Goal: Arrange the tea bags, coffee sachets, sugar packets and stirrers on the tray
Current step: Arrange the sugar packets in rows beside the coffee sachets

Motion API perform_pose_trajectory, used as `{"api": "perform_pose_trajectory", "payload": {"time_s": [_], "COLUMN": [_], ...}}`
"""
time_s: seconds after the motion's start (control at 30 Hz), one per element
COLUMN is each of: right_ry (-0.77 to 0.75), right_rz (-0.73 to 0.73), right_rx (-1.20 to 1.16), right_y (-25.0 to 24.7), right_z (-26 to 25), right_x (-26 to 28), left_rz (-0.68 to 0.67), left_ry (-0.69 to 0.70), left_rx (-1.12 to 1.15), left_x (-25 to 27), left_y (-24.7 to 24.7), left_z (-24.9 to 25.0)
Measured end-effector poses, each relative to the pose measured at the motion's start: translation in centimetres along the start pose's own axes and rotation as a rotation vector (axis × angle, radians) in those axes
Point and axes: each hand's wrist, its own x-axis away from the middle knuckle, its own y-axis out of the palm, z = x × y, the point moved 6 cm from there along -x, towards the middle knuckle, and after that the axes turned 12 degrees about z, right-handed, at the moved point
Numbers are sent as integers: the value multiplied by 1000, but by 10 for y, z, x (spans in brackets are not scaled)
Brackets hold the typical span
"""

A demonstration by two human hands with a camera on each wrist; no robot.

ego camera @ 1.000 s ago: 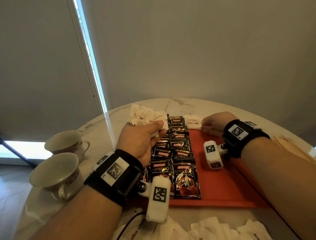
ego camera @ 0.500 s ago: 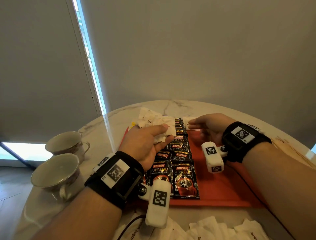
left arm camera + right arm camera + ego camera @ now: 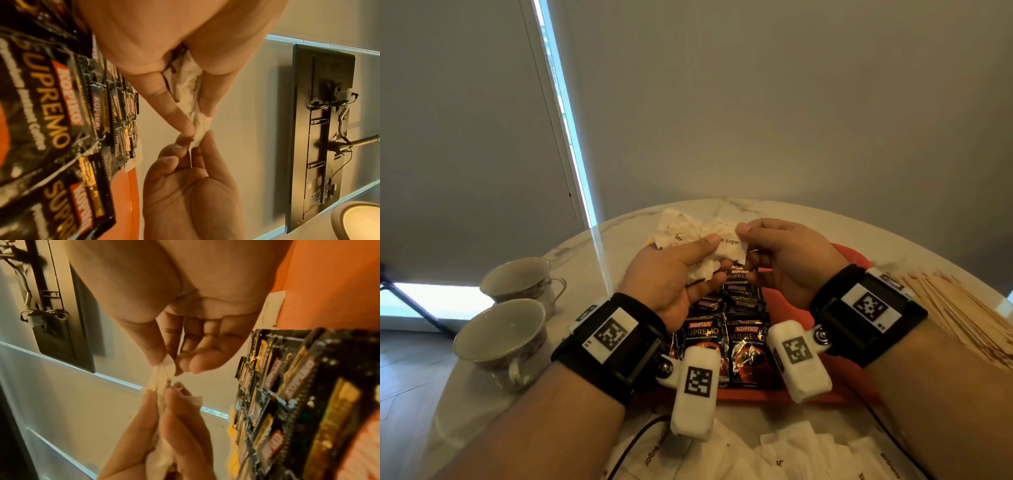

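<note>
My left hand (image 3: 714,257) holds a crumpled bunch of white sugar packets (image 3: 688,233) above the far end of the red tray (image 3: 851,251). My right hand (image 3: 744,240) pinches the right edge of one packet in that bunch between thumb and fingertips. The left wrist view shows the bunch (image 3: 191,91) between the left thumb and fingers. In the right wrist view the pinched packet (image 3: 162,374) sits between both hands. Black coffee sachets (image 3: 722,339) lie in two overlapping columns on the tray's left half, below the hands.
Two empty teacups (image 3: 500,332) stand at the table's left edge. Wooden stirrers (image 3: 955,301) lie in a pile on the right. More white sugar packets (image 3: 808,452) lie on the table's near edge, in front of the tray.
My left hand lifted the bunch of packets off the table's far side. My right hand left the tray's far end, moved left to meet it and took hold of one packet.
</note>
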Motion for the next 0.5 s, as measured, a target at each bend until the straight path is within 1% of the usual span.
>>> {"api": "perform_pose_trajectory", "payload": {"time_s": [0.1, 0.2, 0.33, 0.4, 0.5], "right_ry": [-8, -83, -175, -167, -79], "right_rz": [23, -35, 47, 61, -29], "right_rx": [18, 87, 93, 75, 60], "right_y": [-1, 4, 3, 4, 7], "right_z": [-1, -9, -17, -16, -8], "right_x": [2, 4, 0, -2, -3], "left_rz": [15, 5, -1, 20, 63], "left_ry": [18, 48, 47, 56, 56], "left_rx": [-28, -80, -94, -81, -31], "left_x": [0, 0, 2, 0, -4], "left_y": [-1, 2, 5, 4, 0], "left_z": [-2, -4, -6, -5, -3]}}
